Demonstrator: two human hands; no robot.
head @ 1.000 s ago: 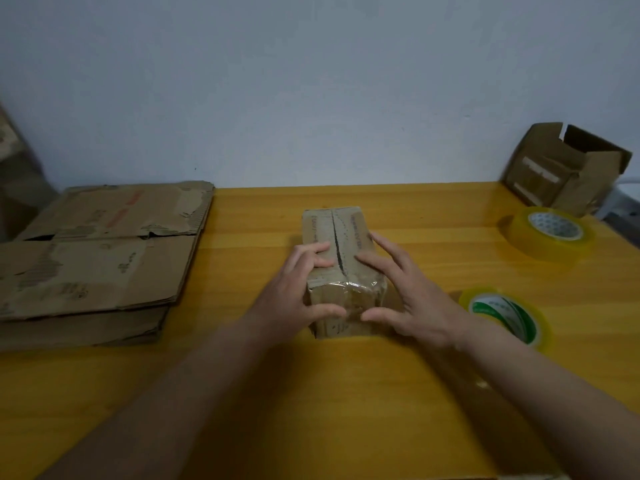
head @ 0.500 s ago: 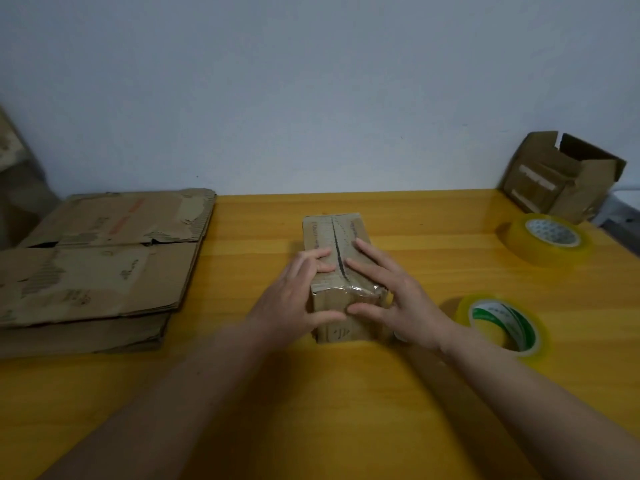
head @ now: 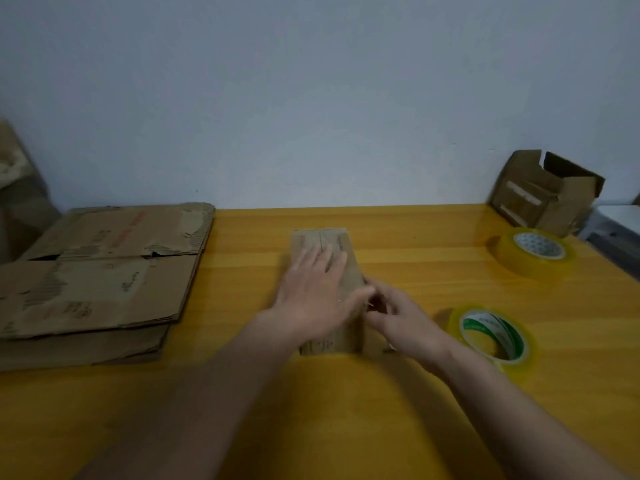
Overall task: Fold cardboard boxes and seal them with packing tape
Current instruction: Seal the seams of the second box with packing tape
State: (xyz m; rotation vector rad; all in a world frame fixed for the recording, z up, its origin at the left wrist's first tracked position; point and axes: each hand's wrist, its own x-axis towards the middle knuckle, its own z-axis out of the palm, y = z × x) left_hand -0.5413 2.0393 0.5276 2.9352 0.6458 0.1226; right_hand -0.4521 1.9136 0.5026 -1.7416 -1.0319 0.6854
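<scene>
The left hand [head: 313,289] lies flat on top of the small cardboard box [head: 349,271], its fingers straight and spread over the far half of the top, pressing down; this grip is apart, nothing pinched in it. The right hand [head: 398,315] sits against the box's right side near its top edge, fingers curled in toward the left thumb; motion blur hides whether this grip pinches tape, a flap edge or nothing, so I cannot tell its state.

The box stands on the yellow worktop [head: 415,410] about midway between the left and right edges, its long side running from the near edge toward the far edge. A seam shows along the top at the far end, beyond the left fingertips.

Near the right hand, toward the worktop's right edge, a roll of tape with a green-and-white core [head: 491,336] lies flat. A second roll of tape [head: 535,252] lies farther back, near the far right corner. Behind it, in that corner, an open cardboard box [head: 543,195] stands tilted with its flaps up. At the left edge a stack of flattened cardboard boxes [head: 97,278] lies well apart from the hands.
</scene>
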